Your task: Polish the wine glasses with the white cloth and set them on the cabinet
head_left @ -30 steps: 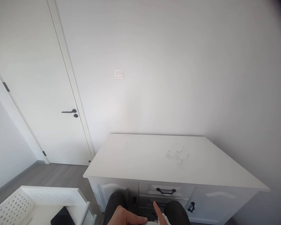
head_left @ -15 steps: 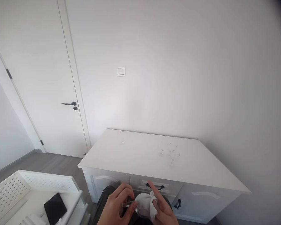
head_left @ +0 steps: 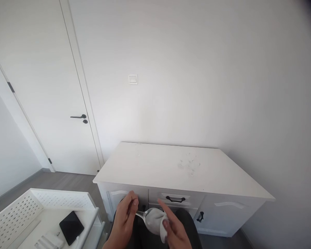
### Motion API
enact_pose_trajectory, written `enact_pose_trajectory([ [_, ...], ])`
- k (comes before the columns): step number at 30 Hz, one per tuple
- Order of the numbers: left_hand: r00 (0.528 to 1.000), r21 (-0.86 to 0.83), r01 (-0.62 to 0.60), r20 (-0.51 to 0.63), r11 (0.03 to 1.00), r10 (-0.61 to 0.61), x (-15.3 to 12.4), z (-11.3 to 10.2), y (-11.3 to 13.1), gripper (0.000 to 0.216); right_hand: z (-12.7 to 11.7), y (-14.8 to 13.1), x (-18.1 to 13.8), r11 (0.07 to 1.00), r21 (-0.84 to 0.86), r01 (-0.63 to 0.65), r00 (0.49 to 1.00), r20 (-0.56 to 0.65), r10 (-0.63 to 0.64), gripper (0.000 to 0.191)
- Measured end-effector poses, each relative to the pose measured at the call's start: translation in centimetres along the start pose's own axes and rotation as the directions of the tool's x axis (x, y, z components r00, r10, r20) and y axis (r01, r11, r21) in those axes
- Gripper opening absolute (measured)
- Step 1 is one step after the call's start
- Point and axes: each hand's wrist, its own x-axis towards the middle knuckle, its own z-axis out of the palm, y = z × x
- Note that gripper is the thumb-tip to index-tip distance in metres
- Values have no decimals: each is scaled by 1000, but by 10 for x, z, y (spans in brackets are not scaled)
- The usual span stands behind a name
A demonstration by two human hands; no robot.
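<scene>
Low in the head view, my left hand (head_left: pixel 124 218) is closed on the stem of a clear glass (head_left: pixel 142 214) that lies tilted toward the right. My right hand (head_left: pixel 172 228) presses a white cloth (head_left: pixel 155 221) around the bowl of that glass, with the forefinger stretched out. Both hands hover over my dark-trousered knees, in front of a white cabinet (head_left: pixel 181 173). The cloth hides most of the glass bowl.
The white cabinet has a drawer with a black handle (head_left: pixel 175 199) and a door knob (head_left: pixel 200 217). At the lower left stands a white perforated tray (head_left: pixel 12 214) with a black phone (head_left: pixel 71 227) in it. A white door with a black lever (head_left: pixel 79 117) is at the left.
My hands rose into view with the glass and cloth. The left hand shifted to the stem and the glass turned sideways. The view moved slightly.
</scene>
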Motion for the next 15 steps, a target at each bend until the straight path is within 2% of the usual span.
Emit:
enact_pose_trajectory([
  [1, 996, 12, -85, 21, 996, 84, -3, 0, -1, 38, 2, -2, 3, 987, 151, -50, 999, -6, 51, 67],
  [2, 995, 1, -96, 12, 995, 96, -4, 1, -3, 37, 4, -4, 6, 955, 283, -90, 996, -1, 94, 70],
  [3, 998, -23, -50, -26, 998, 50, -5, 4, -5, 37, 5, -6, 7, 931, 348, -110, 994, 10, 113, 71],
  [4, 996, -57, 35, -78, 998, -39, -4, 7, -8, 38, 4, -9, 8, 944, 315, -99, 995, 17, 98, 70],
  [5, 981, -100, 136, -128, 986, -148, -2, 11, -11, 40, 2, -12, 7, 980, 192, -52, 999, 20, 49, 68],
  [6, 956, -146, 226, -155, 963, -248, 0, 15, -14, 42, -2, -15, 6, 1000, 0, 29, 999, 44, -29, 64],
  [7, 936, -180, 294, -147, 939, -321, 3, 19, -16, 43, -8, -18, 4, 967, -218, 135, 987, 115, -112, 59],
  [9, 925, -205, 345, -95, 916, -369, 7, 24, -19, 44, -19, -25, 2, 768, -535, 352, 925, 327, -196, 52],
  [10, 924, -210, 347, -90, 914, -372, 8, 25, -19, 43, -23, -28, 2, 684, -599, 417, 895, 403, -192, 51],
  [11, 927, -211, 336, -101, 918, -362, 9, 25, -17, 42, -25, -31, 4, 656, -621, 429, 887, 427, -177, 51],
  [12, 932, -205, 313, -120, 928, -341, 8, 24, -13, 41, -25, -33, 6, 697, -604, 387, 906, 388, -166, 52],
  [13, 939, -199, 284, -140, 938, -314, 6, 22, -9, 40, -23, -34, 8, 788, -538, 298, 942, 297, -154, 54],
  [15, 973, -124, 167, -139, 978, -184, 1, 18, 0, 37, -16, -35, 13, 968, -238, 76, 994, 90, -56, 61],
])
